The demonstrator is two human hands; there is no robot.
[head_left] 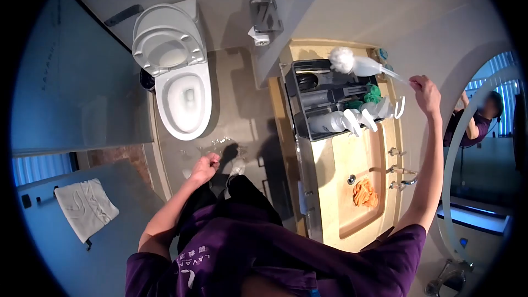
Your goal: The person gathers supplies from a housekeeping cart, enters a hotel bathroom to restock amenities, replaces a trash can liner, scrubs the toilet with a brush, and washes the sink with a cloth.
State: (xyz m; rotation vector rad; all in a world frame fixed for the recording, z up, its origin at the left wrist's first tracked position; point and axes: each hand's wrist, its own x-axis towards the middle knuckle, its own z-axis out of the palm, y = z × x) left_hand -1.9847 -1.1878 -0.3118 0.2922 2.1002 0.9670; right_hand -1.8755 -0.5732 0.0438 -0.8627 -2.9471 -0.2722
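My right hand [426, 96] is closed around the thin handle of a white toilet brush [367, 67] with a fluffy round head and a pale cone-shaped collar. The brush is held up over the back of a dark caddy [297, 96] on the washbasin counter. Inside the caddy are white spray bottles [327, 123], a green scrubbing pad [372, 94] and a black brush-like item [307, 82]. My left hand [206, 169] hangs over the floor with its fingers curled in, and nothing shows in it.
The toilet [186, 102] stands at the left with its lid and seat raised. An orange cloth [365, 193] lies in the basin [346, 214], beside the taps [401, 170]. Wet patches shine on the floor [223, 142]. A mirror [473, 176] and glass partition [82, 77] flank the room.
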